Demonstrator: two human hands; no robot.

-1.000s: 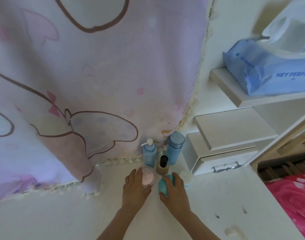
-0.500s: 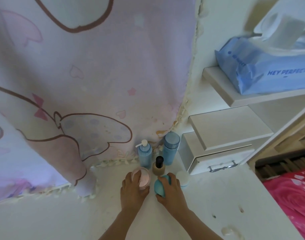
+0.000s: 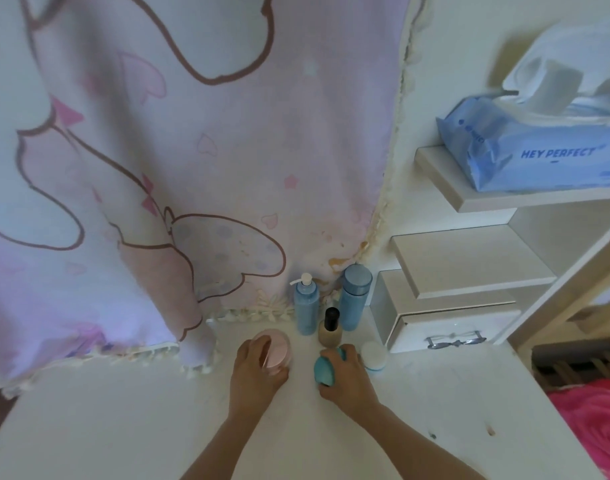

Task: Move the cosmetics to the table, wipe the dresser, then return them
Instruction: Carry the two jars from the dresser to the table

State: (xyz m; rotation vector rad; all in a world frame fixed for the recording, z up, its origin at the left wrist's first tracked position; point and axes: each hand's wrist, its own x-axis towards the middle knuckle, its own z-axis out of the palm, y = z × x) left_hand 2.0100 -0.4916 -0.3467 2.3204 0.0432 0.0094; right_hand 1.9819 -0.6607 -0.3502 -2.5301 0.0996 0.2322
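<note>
1. The left hand curls over the pink jar, which sits upright on the bench.
2. The right hand grips the teal case, its long axis pointing away from the person.
3. Just behind, the pump bottle, blue bottle and black-capped bottle stand upright; a white jar sits beside the right hand.

Printed cloth curtain, scuffed matt white dresser top, smooth plastic pump bottle.
</note>
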